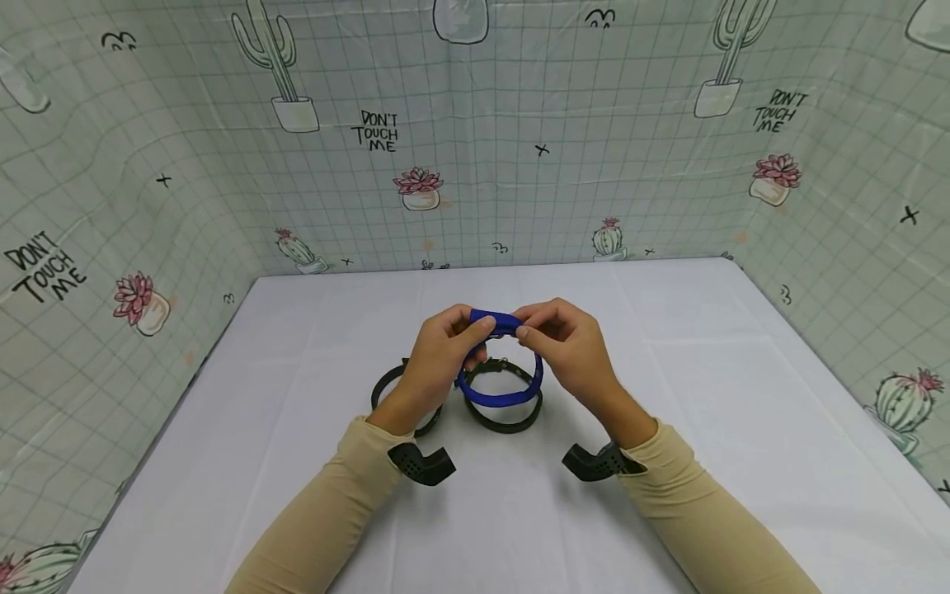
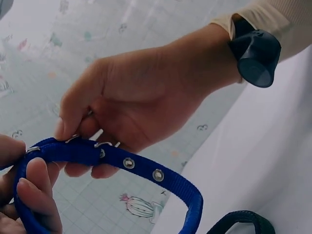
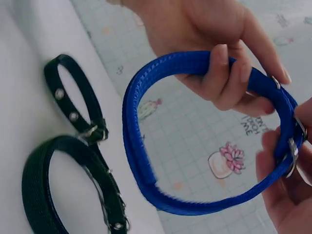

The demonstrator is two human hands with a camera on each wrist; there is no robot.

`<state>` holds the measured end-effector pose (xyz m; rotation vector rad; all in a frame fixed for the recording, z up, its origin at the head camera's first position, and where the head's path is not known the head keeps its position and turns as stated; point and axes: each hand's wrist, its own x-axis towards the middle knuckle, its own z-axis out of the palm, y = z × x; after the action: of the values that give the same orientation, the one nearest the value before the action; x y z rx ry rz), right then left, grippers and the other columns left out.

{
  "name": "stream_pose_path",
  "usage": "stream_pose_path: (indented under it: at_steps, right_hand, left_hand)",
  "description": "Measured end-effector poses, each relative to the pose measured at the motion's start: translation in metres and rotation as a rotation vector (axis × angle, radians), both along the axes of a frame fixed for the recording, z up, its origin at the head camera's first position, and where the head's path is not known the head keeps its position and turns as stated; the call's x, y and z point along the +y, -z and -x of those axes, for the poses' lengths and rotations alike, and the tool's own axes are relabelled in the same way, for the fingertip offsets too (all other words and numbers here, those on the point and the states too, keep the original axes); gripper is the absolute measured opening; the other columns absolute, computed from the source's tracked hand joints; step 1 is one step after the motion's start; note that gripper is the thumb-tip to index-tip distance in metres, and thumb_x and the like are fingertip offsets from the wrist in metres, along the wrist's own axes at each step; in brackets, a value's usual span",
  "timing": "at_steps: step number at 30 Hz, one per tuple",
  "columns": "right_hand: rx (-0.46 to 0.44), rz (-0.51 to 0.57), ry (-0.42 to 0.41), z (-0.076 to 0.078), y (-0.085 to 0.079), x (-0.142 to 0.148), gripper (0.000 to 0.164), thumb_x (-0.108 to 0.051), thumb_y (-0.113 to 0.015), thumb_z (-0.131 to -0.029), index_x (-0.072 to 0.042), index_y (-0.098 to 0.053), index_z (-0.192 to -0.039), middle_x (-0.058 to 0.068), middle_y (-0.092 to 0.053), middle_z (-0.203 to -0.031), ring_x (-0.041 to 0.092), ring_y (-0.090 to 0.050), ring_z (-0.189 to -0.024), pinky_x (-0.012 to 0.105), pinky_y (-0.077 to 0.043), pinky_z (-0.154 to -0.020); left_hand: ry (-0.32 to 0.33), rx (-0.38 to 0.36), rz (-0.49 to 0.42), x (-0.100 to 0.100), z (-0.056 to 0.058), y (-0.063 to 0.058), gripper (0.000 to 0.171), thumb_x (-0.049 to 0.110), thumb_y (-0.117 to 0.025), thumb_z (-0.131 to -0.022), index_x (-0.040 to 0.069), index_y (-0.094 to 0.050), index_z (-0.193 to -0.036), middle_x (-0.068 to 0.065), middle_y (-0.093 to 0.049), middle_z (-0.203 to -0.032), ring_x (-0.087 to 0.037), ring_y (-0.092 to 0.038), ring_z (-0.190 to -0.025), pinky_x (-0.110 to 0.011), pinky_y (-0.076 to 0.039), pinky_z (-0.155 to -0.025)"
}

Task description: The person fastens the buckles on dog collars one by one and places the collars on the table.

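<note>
Both hands hold a blue dog collar (image 1: 499,401), buckled into a loop, above the table. My left hand (image 1: 438,351) pinches its top left, thumb in front. In the right wrist view its fingers curl round the band. My right hand (image 1: 571,342) pinches the collar at the right of the buckle section with thumb and fingers. Metal eyelets dot the blue band (image 2: 143,169) in the left wrist view. A metal buckle (image 3: 292,153) shows near the right fingers in the right wrist view. Two dark collars lie below, one (image 1: 508,427) behind the blue loop, another (image 1: 377,400) partly hidden by my left hand.
A white cloth (image 1: 668,371) covers the table. Printed fabric walls (image 1: 490,107) with cactus drawings stand at the back and both sides. Each wrist wears a black device (image 1: 423,464).
</note>
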<state>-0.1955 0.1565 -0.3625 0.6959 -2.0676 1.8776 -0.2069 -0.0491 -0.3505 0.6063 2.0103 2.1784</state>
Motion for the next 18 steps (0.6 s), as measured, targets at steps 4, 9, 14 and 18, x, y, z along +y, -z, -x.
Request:
stream_pose_path:
  at_steps: [4,9,14,18]
  right_hand:
    - [0.092,-0.113,0.087,-0.002,0.0,-0.002,0.007,-0.006,-0.069,-0.094,-0.003,-0.068,-0.1,0.008,-0.07,-0.11,0.019,-0.066,-0.097,0.03,-0.053,-0.085]
    - [0.182,-0.213,0.095,-0.001,-0.002,-0.002,0.023,0.002,-0.068,-0.093,-0.002,-0.072,-0.116,0.008,-0.07,-0.108,0.018,-0.065,-0.093,0.027,-0.053,-0.083]
    - [0.267,-0.255,0.075,-0.01,-0.019,-0.003,0.02,0.012,-0.066,-0.089,0.007,-0.073,-0.107,0.016,-0.069,-0.102,0.022,-0.063,-0.087,0.025,-0.053,-0.079]
    - [0.287,-0.264,0.057,-0.015,-0.029,-0.003,0.019,0.015,-0.066,-0.087,0.009,-0.072,-0.104,0.018,-0.069,-0.1,0.023,-0.064,-0.086,0.025,-0.055,-0.078]
  left_hand:
    - [0.0,-0.009,0.003,0.0,0.001,0.002,0.019,0.017,-0.062,-0.101,-0.002,-0.062,-0.1,-0.008,-0.057,-0.073,-0.015,-0.052,-0.061,-0.024,-0.045,-0.057]
    - [0.061,-0.015,-0.004,-0.004,0.005,0.004,0.018,0.014,-0.065,-0.099,-0.003,-0.062,-0.104,-0.009,-0.059,-0.08,-0.018,-0.053,-0.069,-0.024,-0.047,-0.062]
    - [0.149,-0.023,0.022,-0.01,0.011,0.005,0.025,0.004,-0.069,-0.094,-0.004,-0.061,-0.117,-0.01,-0.063,-0.099,-0.02,-0.062,-0.088,-0.034,-0.052,-0.083]
    - [0.143,0.011,0.074,-0.011,0.012,0.004,0.026,0.006,-0.07,-0.094,-0.003,-0.064,-0.118,-0.013,-0.065,-0.105,-0.023,-0.064,-0.095,-0.05,-0.05,-0.093]
